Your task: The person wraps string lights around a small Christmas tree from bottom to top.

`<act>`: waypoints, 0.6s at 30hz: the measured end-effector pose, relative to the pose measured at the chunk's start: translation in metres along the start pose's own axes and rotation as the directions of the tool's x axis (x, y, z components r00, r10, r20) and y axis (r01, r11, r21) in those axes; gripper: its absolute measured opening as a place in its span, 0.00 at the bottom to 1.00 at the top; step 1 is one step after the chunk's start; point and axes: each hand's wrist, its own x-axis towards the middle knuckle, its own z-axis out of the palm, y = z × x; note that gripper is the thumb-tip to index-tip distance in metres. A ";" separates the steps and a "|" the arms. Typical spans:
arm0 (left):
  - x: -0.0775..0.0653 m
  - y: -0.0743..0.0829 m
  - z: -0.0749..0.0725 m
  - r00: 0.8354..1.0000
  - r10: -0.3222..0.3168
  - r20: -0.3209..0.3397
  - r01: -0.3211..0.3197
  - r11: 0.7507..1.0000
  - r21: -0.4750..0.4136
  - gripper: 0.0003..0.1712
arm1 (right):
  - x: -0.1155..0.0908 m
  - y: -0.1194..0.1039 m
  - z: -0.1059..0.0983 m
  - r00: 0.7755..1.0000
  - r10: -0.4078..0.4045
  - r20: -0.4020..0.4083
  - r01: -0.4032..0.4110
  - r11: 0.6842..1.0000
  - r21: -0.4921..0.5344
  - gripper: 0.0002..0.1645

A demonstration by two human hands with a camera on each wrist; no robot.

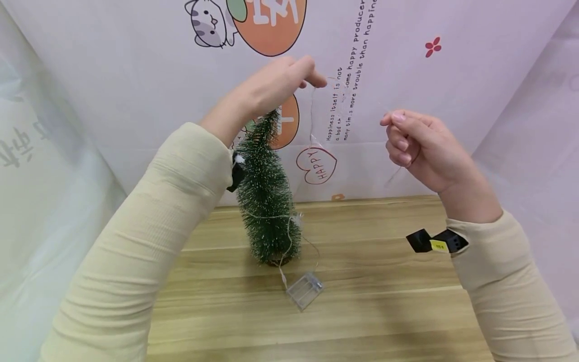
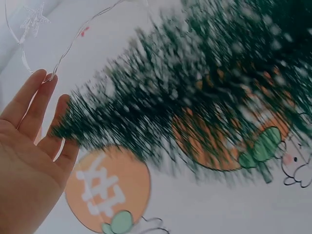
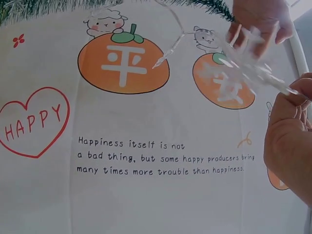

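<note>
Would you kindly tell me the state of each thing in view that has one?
Small tree: upright on the table
Light string: no glow visible; partly across the tree
Battery box: lying on the table; switch setting unreadable
Left hand: fingers extended, light string at the fingertips
Right hand: pinching the light string

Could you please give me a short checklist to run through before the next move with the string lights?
1. Miniature Christmas tree standing on the wooden table: ok.
2. String lights crossing the tree's lower part: ok.
3. Right hand pinching the string lights: ok.
4. Left hand gripping them securely: cannot tell; they meet its fingertips.
5. String untangled between the hands: cannot tell, blurred in the right wrist view.
6. Battery case resting on the table: ok.
</note>
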 end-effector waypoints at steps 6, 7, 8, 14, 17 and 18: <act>-0.003 -0.013 -0.007 0.999 -0.004 -0.044 -0.003 0.988 -0.157 0.36 | 0.003 -0.007 0.006 0.999 -0.006 -0.053 0.007 1.000 0.009 0.16; -0.003 -0.015 -0.007 0.999 -0.007 -0.051 -0.002 0.983 -0.181 0.37 | 0.004 -0.008 0.007 0.998 -0.008 -0.063 0.009 1.000 0.007 0.16; -0.004 -0.017 -0.007 0.998 -0.008 -0.058 -0.004 0.980 -0.198 0.37 | 0.004 -0.009 0.008 0.998 -0.009 -0.064 0.010 1.000 0.013 0.16; -0.005 -0.025 -0.005 0.997 -0.039 -0.065 0.021 0.968 -0.250 0.37 | 0.012 -0.017 0.013 0.996 -0.024 -0.083 0.027 0.999 0.029 0.16; -0.004 -0.030 -0.004 0.997 -0.043 -0.066 0.024 0.963 -0.267 0.37 | 0.016 -0.022 0.019 0.996 -0.042 -0.077 0.045 0.998 0.038 0.16; -0.004 -0.031 -0.003 0.997 -0.042 -0.068 0.021 0.960 -0.280 0.37 | 0.017 -0.024 0.021 0.996 -0.045 -0.082 0.048 0.998 0.031 0.16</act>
